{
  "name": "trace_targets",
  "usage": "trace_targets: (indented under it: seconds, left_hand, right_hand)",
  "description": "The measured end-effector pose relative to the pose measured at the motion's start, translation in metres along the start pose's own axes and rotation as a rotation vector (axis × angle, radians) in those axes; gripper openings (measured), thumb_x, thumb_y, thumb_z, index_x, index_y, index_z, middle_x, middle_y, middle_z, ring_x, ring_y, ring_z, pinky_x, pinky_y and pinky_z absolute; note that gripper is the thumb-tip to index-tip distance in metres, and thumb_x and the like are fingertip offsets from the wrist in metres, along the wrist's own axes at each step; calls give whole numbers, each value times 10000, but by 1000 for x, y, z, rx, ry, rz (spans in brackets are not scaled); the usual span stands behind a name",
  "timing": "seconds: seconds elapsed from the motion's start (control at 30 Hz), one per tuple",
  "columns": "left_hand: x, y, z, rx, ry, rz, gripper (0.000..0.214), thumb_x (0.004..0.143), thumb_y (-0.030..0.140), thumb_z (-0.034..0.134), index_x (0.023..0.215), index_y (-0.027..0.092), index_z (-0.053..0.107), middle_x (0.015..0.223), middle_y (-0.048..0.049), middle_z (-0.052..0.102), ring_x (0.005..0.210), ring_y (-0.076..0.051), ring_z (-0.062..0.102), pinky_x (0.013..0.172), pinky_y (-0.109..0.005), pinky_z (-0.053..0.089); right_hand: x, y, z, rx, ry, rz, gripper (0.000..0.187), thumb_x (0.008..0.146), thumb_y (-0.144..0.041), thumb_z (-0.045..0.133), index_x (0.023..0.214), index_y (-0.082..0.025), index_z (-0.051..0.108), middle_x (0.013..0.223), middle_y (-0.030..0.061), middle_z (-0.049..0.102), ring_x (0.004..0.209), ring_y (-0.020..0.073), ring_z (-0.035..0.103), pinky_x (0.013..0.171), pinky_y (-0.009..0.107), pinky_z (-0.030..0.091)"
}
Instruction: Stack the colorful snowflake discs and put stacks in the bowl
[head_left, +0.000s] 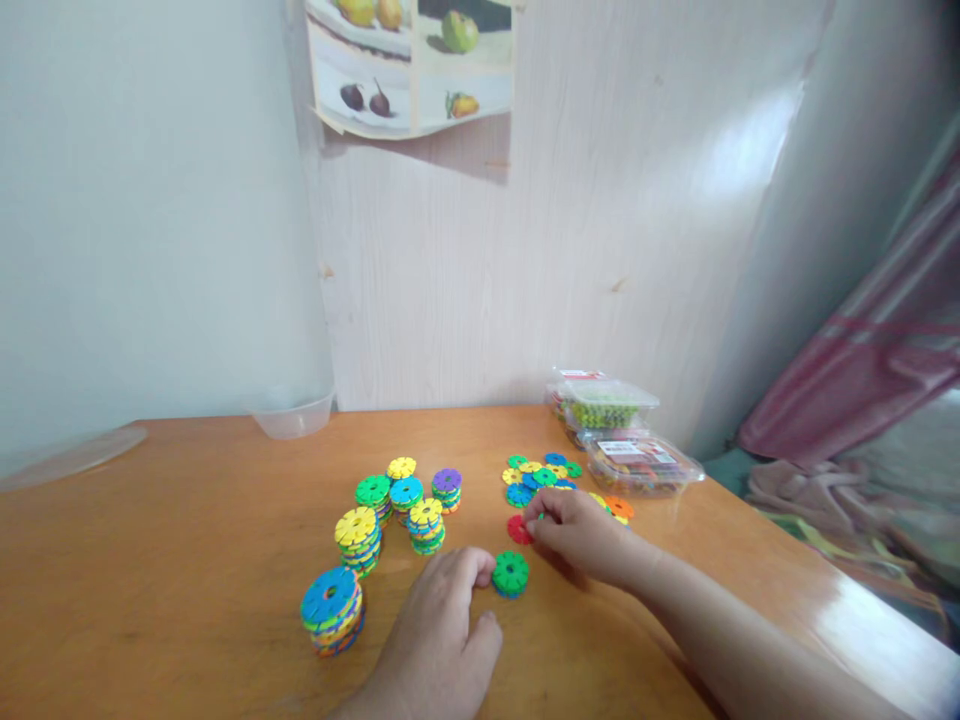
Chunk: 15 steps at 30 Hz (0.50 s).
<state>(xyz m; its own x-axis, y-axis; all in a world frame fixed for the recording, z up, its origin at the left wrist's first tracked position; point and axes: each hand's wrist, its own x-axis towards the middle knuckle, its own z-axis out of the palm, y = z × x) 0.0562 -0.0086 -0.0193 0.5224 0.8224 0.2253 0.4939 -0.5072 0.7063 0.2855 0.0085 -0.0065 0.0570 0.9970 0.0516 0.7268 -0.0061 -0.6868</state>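
Now the right hand [577, 535] pinches a red disc [517, 531]; the left hand [442, 625] rests open by a green stack [511, 573].

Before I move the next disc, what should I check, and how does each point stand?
1. Contact of right hand with red disc: ok, the fingertips touch it.
2. Right grip closed around it: cannot tell, the fingers hide most of the disc.
3. Place of left hand: ok, it rests on the table with fingers at the edge of the green-topped disc stack.
4. The blue-topped stack and the stacks behind it standing upright: ok.
5. The loose discs lying just beyond the right hand: ok.
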Motion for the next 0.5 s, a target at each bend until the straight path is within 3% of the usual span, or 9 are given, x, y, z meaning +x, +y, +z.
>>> trace_targets:
  seconds: [0.07,0.2,0.5]
  left_hand:
    - [0,0,-1,1,0,2,307,764,106,465,1027,220,577,1114,-59,628,1112,-225,552,991,-377,417]
    - [0,2,-2,-1,-2,0,293,770,117,463,1020,218,579,1108,-62,632,1106,-226,555,990,-375,418]
    - [0,5,-2,1,2,-10,314,756,113,462,1026,217,584,1117,-65,629,1115,-226,553,1002,-381,415]
  right_hand:
    - [1,1,-4,-146,44,-85,202,796,-267,581,936,-210,714,705,-5,666,641,132,559,549,218,333]
    - [-3,-4,-8,-298,-18,-168,295,834,-355,582,1079,-255,712,804,15,709,707,160,599,595,240,325]
    - [0,-1,-2,-280,-75,-56,223,736,-334,664,925,-219,683,746,-3,666,658,143,565,538,229,295]
